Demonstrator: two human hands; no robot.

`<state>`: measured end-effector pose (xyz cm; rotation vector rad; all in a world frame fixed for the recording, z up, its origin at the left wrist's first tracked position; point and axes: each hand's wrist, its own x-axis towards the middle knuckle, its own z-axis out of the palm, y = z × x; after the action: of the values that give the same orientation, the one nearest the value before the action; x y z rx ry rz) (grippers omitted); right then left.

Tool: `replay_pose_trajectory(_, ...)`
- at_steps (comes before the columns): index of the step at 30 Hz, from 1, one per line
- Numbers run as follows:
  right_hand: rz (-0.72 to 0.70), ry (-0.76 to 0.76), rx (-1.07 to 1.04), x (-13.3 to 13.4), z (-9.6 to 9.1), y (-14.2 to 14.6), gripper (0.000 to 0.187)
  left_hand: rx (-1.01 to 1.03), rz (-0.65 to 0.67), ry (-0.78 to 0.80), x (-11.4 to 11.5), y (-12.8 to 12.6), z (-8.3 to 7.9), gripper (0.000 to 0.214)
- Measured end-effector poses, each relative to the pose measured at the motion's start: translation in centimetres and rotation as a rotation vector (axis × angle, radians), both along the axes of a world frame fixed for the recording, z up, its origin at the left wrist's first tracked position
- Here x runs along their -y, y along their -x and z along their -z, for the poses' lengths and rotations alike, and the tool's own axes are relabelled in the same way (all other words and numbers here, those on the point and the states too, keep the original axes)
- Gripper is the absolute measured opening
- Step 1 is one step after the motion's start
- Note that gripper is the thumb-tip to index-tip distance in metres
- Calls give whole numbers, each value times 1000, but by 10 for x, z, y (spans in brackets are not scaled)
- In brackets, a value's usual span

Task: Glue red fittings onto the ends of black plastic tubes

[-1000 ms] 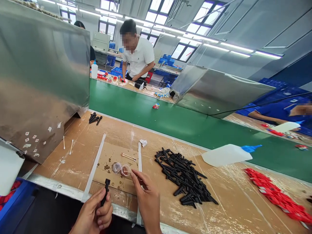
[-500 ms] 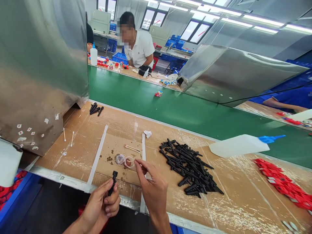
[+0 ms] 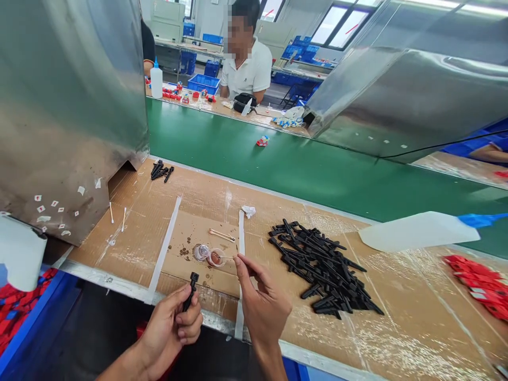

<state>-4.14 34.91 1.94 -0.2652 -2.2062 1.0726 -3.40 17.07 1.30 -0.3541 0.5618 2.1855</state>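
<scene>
My left hand (image 3: 172, 328) is closed around a small black plastic part (image 3: 190, 290), held upright at the near edge of the cardboard-covered bench (image 3: 278, 211). My right hand (image 3: 262, 304) pinches a thin swab stick (image 3: 224, 257) whose tip dips into a small clear cup of brownish liquid (image 3: 216, 257). A second clear cup (image 3: 200, 252) sits touching it on the left. A heap of several black plastic parts (image 3: 323, 267) lies just right of my right hand.
A white squeeze bottle with a blue nozzle (image 3: 416, 230) lies at the right, red parts (image 3: 480, 275) beyond it. A green conveyor belt (image 3: 278, 164) runs behind the bench, metal hoods on either side. A person in a white shirt (image 3: 248, 69) sits opposite. Swabs (image 3: 117, 214) lie at left.
My right hand has drawn back slightly from the cup, and the swab stick now shows between its fingers and the cup. The view has dropped lower. My left hand keeps the black part.
</scene>
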Motion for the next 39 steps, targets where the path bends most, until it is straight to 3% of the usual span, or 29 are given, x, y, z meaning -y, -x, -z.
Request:
replay_pose_trajectory(8, 91, 105, -1, 3, 11, -7, 15, -3, -7, 11, 0, -1, 1, 26)
replay_pose_trajectory(13, 83, 155, -54, 8, 6, -10, 14, -8, -3, 6, 0, 0, 0, 26)
replay_pose_trajectory(18, 4, 206, -95, 23, -1, -22, 13, -23, -6, 2, 0, 0, 1, 26)
replay_pose_trajectory(25, -168, 213, -73, 40, 8, -32, 24, -17, -3, 3, 0, 0, 0, 28)
replay_pose_trajectory(39, -185, 189, -37, 43, 13, -28, 22, -29, -4, -1, 0, 0, -2, 27)
